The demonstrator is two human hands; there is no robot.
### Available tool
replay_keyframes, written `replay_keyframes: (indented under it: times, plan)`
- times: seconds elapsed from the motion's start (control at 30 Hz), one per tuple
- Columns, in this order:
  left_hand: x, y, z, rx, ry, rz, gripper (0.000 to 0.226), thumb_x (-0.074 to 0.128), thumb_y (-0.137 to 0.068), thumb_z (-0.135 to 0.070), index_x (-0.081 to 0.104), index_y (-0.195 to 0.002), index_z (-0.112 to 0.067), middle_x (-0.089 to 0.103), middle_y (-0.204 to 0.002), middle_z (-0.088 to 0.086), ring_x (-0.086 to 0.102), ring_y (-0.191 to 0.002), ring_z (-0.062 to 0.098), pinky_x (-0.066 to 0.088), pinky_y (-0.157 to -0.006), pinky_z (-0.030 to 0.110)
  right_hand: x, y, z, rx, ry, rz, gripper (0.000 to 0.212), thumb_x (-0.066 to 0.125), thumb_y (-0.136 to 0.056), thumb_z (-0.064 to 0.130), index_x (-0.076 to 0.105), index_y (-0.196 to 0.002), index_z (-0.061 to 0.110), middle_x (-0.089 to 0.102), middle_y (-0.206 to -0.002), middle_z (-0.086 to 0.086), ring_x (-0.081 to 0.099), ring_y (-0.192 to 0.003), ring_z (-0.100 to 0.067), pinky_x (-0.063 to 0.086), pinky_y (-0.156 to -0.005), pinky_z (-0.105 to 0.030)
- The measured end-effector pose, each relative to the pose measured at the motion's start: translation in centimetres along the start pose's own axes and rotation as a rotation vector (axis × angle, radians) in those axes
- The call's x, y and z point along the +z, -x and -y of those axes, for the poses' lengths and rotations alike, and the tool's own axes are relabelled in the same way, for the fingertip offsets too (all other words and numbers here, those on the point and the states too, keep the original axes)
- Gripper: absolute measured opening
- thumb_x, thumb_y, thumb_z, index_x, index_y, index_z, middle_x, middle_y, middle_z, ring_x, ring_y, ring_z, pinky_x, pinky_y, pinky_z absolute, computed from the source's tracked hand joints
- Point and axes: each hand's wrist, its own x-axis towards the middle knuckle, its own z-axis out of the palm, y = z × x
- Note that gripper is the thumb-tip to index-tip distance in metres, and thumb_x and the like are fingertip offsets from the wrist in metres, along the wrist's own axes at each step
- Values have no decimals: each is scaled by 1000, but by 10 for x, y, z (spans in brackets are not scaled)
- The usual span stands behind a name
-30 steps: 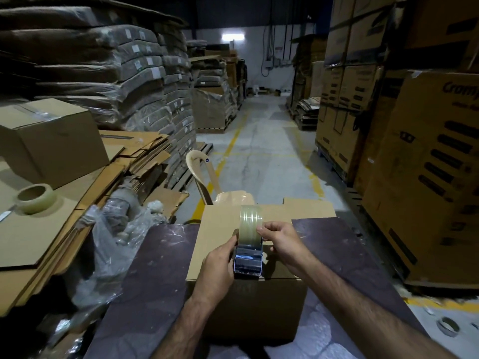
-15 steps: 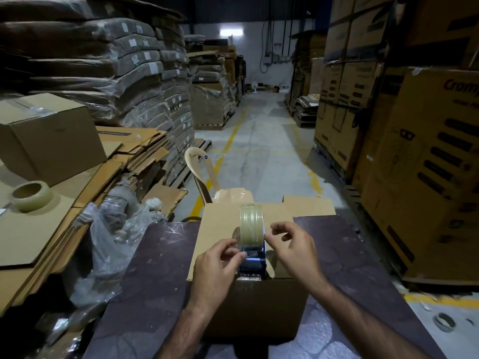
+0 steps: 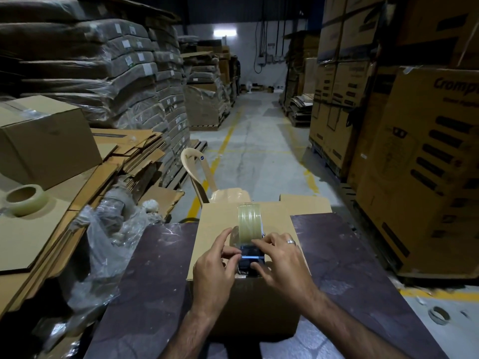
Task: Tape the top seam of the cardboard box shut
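Observation:
A brown cardboard box [image 3: 217, 224] stands on a dark table [image 3: 155, 275] in front of me. A tape dispenser [image 3: 250, 230] with a clear roll and a dark blue body rests on the box top near its front edge. My left hand [image 3: 213, 273] pinches the dispenser's left side with thumb and fingers. My right hand [image 3: 281, 263], wearing a ring, lies over the dispenser's right side and front, fingers curled on it. The box's top seam is hidden under the dispenser and hands.
A spare tape roll [image 3: 24, 199] lies on flat cardboard sheets at left, beside a closed box [image 3: 49, 141]. Crumpled plastic wrap [image 3: 108, 244] hangs off the table's left edge. A plastic chair [image 3: 204, 177] stands beyond the box. Stacked cartons [image 3: 420, 156] line the right.
The dispenser has tipped down from upright onto the box top near the front edge. Both hands have closed in over its blue body.

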Motion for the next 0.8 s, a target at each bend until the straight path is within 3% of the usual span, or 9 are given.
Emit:
replay_keyframes:
  times: [0.2, 0.3, 0.37, 0.47, 0.53, 0.6, 0.7, 0.8]
  plan:
    - [-1, 3, 1, 41, -24, -19, 67, 75, -79, -13, 45, -139, -23, 72, -85, -13, 66, -79, 2, 57, -79, 28, 3, -7, 9, 13, -39, -50, 16, 77, -76, 25, 72, -89, 19, 62, -92, 2, 46, -88, -14, 39, -72, -25]
    - [-1, 4, 3, 50, -22, -12, 65, 75, -79, -14, 48, -137, -23, 72, -85, -14, 66, -79, -1, 55, -80, 22, 6, -8, 9, 16, -56, -58, 9, 77, -76, 25, 72, -81, 19, 67, -85, 4, 46, -81, -11, 38, -69, -23]
    - [-4, 1, 6, 43, -13, -8, 60, 73, -81, -15, 49, -136, -22, 70, -83, -18, 65, -78, -4, 54, -78, 16, 7, -8, 8, 13, -70, -75, 6, 77, -76, 22, 71, -78, 20, 69, -78, 5, 46, -75, -10, 38, -67, -24]
    - [-12, -16, 5, 17, 24, -40, 46, 67, -87, -20, 55, -131, -20, 68, -82, -18, 65, -77, -3, 60, -70, 28, 8, -4, 8, 11, -86, -88, 10, 78, -74, 17, 70, -79, 20, 70, -75, 5, 44, -72, -7, 41, -65, -25]
    - [-14, -36, -4, 17, -25, -58, 41, 62, -90, -30, 57, -129, -18, 67, -82, -15, 66, -76, 2, 60, -68, 33, 8, -2, 9, 4, -80, -79, 24, 80, -70, 11, 71, -91, 19, 71, -77, 4, 51, -72, -11, 43, -65, -27]
    - [-11, -60, -14, 6, -117, -3, 51, 55, -91, -47, 53, -132, -18, 70, -86, -9, 66, -79, 9, 59, -71, 39, 9, -1, 9, -14, -62, -72, 37, 78, -67, 2, 70, -99, 19, 71, -78, 2, 57, -72, -18, 44, -63, -29]
    - [2, -90, -25, -20, -363, 189, 76, 46, -81, -72, 46, -137, -20, 71, -95, 0, 64, -92, 19, 55, -78, 40, 9, 1, 8, -35, -37, -77, 29, 80, -61, -1, 72, -80, 19, 69, -73, 2, 55, -68, -19, 48, -56, -31]
    - [17, -101, -32, -11, -554, 313, 83, 49, -73, -78, 51, -129, -17, 66, -111, 6, 61, -101, 25, 51, -75, 37, 13, 6, 7, -47, -17, -67, 22, 84, -60, 4, 70, -73, 17, 69, -73, 0, 58, -68, -21, 52, -53, -37]
